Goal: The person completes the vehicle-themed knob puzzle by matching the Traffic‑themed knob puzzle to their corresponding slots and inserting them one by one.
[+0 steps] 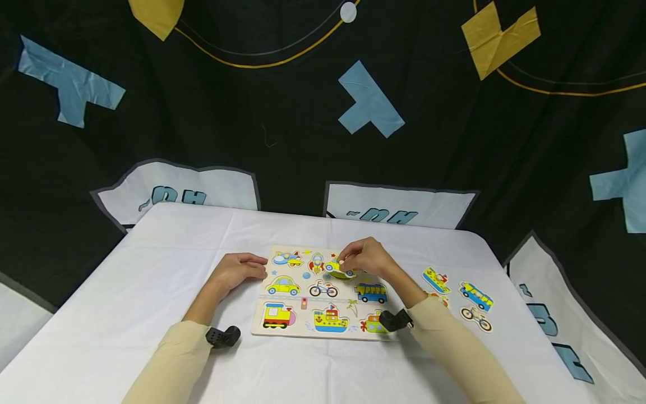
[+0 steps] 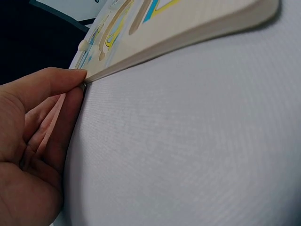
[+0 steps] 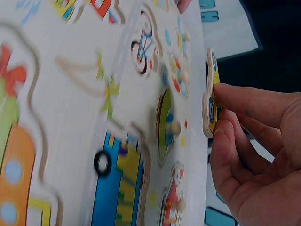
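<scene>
A wooden vehicle puzzle board [image 1: 308, 331] lies on the white table. My right hand [image 1: 370, 257] pinches a yellow car piece [image 1: 337, 270] between thumb and fingers above the board's upper part. In the right wrist view, the car piece [image 3: 211, 99] is seen edge-on, apart from the board. My left hand [image 1: 241, 271] is at the board's left edge; in the left wrist view its thumb and finger pinch that edge. Knobbed airplane [image 1: 287, 258] and rocket [image 1: 316, 263] pieces sit in the top row. A green knobbed piece [image 3: 163, 127] and a red one [image 3: 172, 200] show there too.
Right of the board lie loose pieces: a boat [image 1: 436, 280], a bus [image 1: 476, 295], a bicycle [image 1: 476, 319] and one partly hidden by the right arm. Printed pictures of a car [image 1: 283, 285], a train [image 1: 277, 316] and others mark the recesses. A black curtain [image 1: 252, 123] hangs behind the table.
</scene>
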{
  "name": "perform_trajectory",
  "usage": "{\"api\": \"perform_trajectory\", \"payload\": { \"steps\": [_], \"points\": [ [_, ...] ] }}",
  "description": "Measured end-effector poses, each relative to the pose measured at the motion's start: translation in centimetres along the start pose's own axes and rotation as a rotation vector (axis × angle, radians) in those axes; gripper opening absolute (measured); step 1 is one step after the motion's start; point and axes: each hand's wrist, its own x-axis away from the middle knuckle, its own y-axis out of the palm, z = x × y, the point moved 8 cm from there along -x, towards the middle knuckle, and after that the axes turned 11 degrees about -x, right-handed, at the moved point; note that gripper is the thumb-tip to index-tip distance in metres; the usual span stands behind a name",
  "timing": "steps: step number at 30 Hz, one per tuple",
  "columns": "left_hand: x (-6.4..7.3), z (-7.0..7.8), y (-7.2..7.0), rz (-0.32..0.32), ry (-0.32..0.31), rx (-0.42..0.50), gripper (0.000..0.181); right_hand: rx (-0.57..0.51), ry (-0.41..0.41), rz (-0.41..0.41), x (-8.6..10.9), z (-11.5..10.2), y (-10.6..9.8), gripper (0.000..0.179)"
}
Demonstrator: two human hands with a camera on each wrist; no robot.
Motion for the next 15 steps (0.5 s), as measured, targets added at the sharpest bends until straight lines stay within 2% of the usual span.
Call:
{"api": "perform_trajectory", "payload": {
  "steps": [15],
  "points": [
    [-0.2,-0.2,0.1,-0.002,0.008,0.001,0.041,-0.027,-0.044,-0.094,-0.9,-2.2,4.6,0.013]
  ]
}}
